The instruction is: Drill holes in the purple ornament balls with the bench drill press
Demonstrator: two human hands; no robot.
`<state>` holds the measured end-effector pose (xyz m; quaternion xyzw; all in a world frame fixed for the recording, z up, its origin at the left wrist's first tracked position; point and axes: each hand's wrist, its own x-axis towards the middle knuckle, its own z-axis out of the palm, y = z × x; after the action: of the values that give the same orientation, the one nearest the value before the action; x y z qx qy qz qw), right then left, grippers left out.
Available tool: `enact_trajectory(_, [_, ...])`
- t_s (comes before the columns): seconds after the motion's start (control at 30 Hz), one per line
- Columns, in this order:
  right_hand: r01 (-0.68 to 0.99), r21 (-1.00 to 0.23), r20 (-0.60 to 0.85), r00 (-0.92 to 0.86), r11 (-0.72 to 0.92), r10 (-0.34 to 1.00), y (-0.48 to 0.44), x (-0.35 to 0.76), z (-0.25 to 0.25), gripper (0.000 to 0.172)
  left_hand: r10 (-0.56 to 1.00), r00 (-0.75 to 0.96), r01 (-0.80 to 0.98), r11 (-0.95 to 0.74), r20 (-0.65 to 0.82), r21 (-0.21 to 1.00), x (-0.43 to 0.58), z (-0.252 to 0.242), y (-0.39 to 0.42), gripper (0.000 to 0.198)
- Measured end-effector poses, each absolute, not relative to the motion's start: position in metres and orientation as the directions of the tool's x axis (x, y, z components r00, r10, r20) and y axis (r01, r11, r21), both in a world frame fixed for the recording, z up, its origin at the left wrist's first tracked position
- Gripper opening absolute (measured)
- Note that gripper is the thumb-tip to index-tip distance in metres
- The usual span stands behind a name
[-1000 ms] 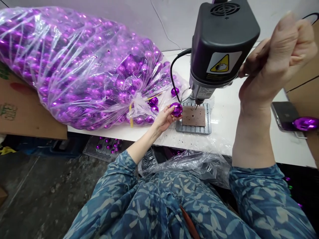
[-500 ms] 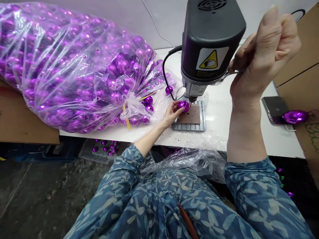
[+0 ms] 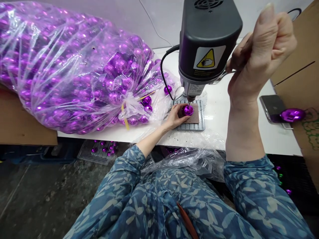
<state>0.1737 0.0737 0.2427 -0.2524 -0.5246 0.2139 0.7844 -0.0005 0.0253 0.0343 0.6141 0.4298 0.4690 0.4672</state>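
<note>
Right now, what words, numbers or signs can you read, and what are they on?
I can't read any words or numbers, just one sign.
Yellow triangle with a hand picture: on the warning sticker of the drill press; words beneath too small.
White label low on the drill press: too small.
Green print on the right-hand cardboard box: too blurred.
Mark on the phone: too small.
</note>
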Motion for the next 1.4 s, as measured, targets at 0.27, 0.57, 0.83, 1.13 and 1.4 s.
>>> enact_trajectory(0.27, [-0.078,-0.615,0.716,0.362,0.785,0.597,0.073,0.175,0.245,0.084,0.975,0.169,0.071,-0.159,0.146,0.985,0.005,0.023,0.026,0.065])
enact_trajectory(0.57, [-0.082,-0.543,0.737,0.430,0.835,0.522,0.052,0.170,0.225,0.091,0.979,0.156,0.023,-0.134,0.129,0.991,0.009,0.019,0.026,0.063])
enact_trajectory(0.83, [-0.035,-0.481,0.777,0.446,0.876,0.444,0.043,0.173,0.196,0.088,0.982,0.139,0.013,-0.134,0.131,0.991,0.008,0.023,0.024,0.059])
enact_trajectory(1.13, [0.068,-0.406,0.848,0.400,0.911,0.348,0.046,0.184,0.166,0.075,0.979,0.148,0.022,-0.144,0.139,0.989,0.008,0.021,0.025,0.061])
enact_trajectory(1.4, [0.154,-0.436,0.856,0.375,0.887,0.356,0.056,0.195,0.137,0.077,0.984,0.130,0.010,-0.123,0.121,0.992,0.009,0.024,0.024,0.060])
